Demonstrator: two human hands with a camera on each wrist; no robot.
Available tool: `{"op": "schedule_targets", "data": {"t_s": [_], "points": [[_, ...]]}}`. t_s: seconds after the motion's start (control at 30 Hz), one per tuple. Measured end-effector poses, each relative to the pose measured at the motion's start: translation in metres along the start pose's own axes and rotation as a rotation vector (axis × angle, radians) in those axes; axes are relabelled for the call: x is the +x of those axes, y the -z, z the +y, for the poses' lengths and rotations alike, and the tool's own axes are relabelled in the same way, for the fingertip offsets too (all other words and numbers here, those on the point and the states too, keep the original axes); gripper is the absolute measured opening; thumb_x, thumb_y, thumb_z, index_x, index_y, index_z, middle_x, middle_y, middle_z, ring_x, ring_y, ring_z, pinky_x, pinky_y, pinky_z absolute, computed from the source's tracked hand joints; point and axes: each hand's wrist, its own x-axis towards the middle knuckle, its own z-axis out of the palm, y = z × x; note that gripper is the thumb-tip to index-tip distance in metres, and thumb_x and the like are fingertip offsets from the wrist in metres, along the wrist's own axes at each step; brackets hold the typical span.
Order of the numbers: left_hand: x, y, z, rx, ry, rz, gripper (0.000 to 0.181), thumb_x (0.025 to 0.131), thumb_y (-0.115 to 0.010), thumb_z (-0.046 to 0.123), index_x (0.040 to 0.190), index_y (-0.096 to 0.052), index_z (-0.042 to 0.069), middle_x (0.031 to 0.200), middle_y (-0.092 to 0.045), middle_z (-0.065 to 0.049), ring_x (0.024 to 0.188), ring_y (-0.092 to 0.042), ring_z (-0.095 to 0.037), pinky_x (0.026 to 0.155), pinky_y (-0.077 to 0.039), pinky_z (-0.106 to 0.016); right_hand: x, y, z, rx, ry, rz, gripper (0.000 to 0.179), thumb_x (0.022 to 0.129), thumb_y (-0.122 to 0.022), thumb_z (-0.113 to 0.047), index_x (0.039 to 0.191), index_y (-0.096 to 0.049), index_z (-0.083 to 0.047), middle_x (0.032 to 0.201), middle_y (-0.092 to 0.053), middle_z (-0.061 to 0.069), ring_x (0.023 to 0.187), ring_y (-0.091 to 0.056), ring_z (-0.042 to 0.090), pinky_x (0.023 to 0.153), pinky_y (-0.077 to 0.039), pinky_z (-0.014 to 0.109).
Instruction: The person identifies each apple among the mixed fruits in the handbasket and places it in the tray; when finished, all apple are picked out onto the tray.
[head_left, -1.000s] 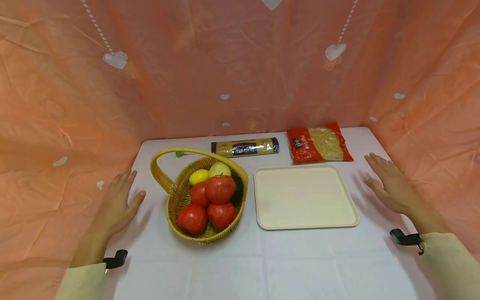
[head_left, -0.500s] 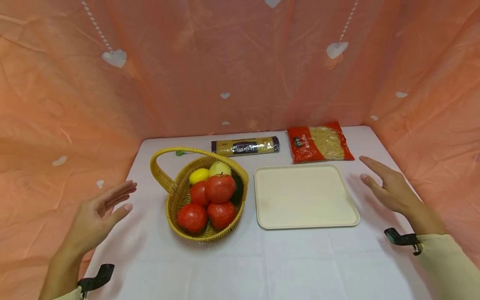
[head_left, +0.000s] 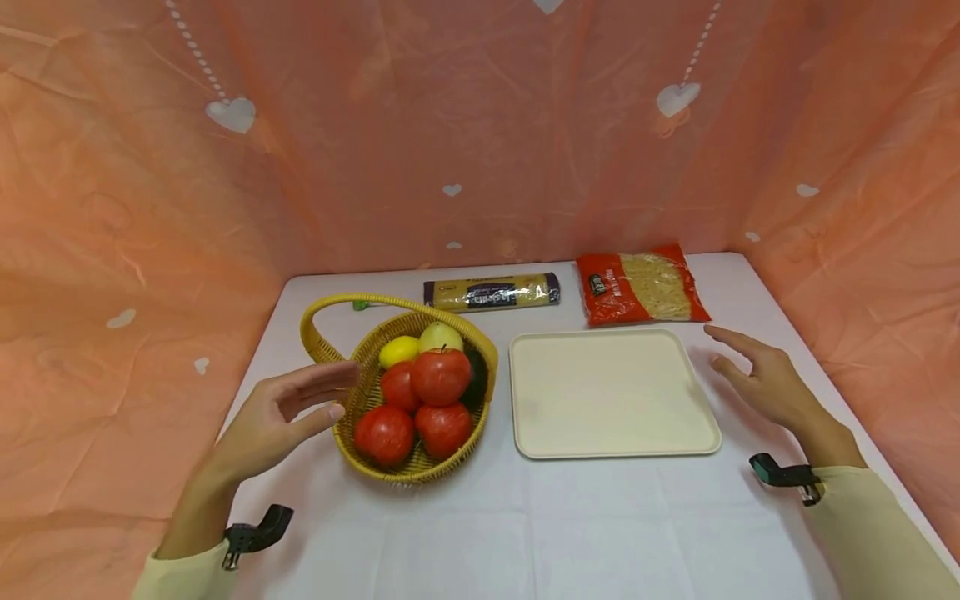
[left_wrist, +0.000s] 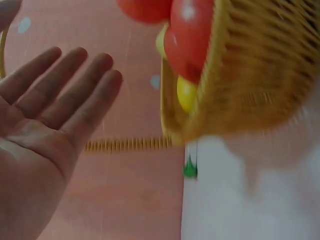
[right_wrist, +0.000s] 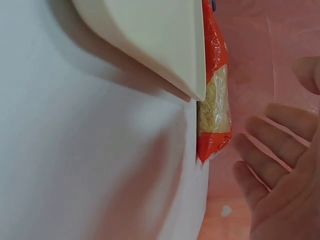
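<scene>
Head view: The yellow woven basket (head_left: 408, 478) stands on the left half of the white table (head_left: 465, 542), its arched handle (head_left: 397, 302) tilted toward the far edge. It contains glossy red fruit (head_left: 441, 377) and a smooth yellow fruit (head_left: 399, 352). The left hand (head_left: 262, 421) overlaps the basket's left rim in this view. The right hand (head_left: 776, 383) is positioned just beside the right edge of the flat, cream, rectangular tray (head_left: 615, 396); the red bag (head_left: 641, 287) lies near the table's far right corner.

Left wrist view: Fingers extended, nearly straight, gripping nothing. A gap separates the fingertips from the basket rim.

Right wrist view: Fingers extended, slightly bent and parted, gripping nothing. The tray's raised rim is apart from the fingertips.
</scene>
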Motion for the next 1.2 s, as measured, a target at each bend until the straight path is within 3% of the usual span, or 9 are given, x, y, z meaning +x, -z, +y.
{"op": "schedule_targets", "data": {"t_s": [0.2,0.43,0.53,0.77,1.03,1.2], "points": [[0.033,-0.022,-0.002,0.077,0.098,-0.073,0.050,0.104,-0.074,0.013,0.152,-0.062,0.004,0.148,-0.069,-0.017,0.129,-0.073,-0.031,0.104,-0.056,-0.018,0.006,-0.010,0.006,0.040,-0.078,-0.089,0.060,0.114,-0.058,-0.034,0.166,-0.046,-0.008,0.166,-0.044,0.034,0.151,-0.038,0.064,0.112,-0.034,0.086],[0.063,-0.046,0.004,0.200,0.164,-0.109,0.059,0.102,-0.079,0.025,0.155,-0.060,0.007,0.151,-0.068,-0.013,0.126,-0.075,-0.034,0.106,-0.061,-0.051,0.007,-0.022,0.012,0.103,-0.125,-0.157,0.065,0.116,-0.053,-0.036,0.170,-0.037,-0.006,0.169,-0.039,0.033,0.157,-0.031,0.061,0.119,-0.030,0.082],[0.071,-0.054,0.005,0.285,0.190,-0.109,0.062,0.102,-0.079,0.029,0.156,-0.060,0.005,0.147,-0.070,-0.016,0.125,-0.074,-0.035,0.107,-0.060,-0.057,0.007,-0.026,0.014,0.142,-0.146,-0.181,0.065,0.117,-0.051,-0.035,0.171,-0.033,-0.005,0.173,-0.035,0.031,0.160,-0.027,0.060,0.122,-0.028,0.080],[0.080,-0.066,0.006,0.467,0.242,-0.123,0.064,0.102,-0.076,0.041,0.154,-0.062,0.005,0.140,-0.073,-0.019,0.128,-0.068,-0.036,0.112,-0.054,-0.060,0.006,-0.029,0.015,0.198,-0.195,-0.209,0.069,0.115,-0.054,-0.041,0.173,-0.031,-0.009,0.177,-0.030,0.026,0.163,-0.021,0.057,0.123,-0.027,0.079],[0.085,-0.073,0.006,0.521,0.289,-0.149,0.076,0.099,-0.078,0.049,0.158,-0.057,0.006,0.141,-0.071,-0.020,0.126,-0.067,-0.038,0.107,-0.056,-0.062,0.010,-0.028,0.020,0.211,-0.193,-0.200,0.070,0.114,-0.058,-0.038,0.172,-0.034,-0.008,0.176,-0.031,0.028,0.163,-0.020,0.058,0.123,-0.024,0.082],[0.087,-0.077,0.006,0.538,0.312,-0.154,0.080,0.098,-0.079,0.051,0.160,-0.055,0.007,0.142,-0.069,-0.021,0.129,-0.064,-0.041,0.108,-0.055,-0.064,0.013,-0.029,0.021,0.159,-0.153,-0.192,0.067,0.112,-0.064,-0.031,0.169,-0.039,-0.006,0.173,-0.035,0.030,0.160,-0.023,0.059,0.121,-0.025,0.083]]}}
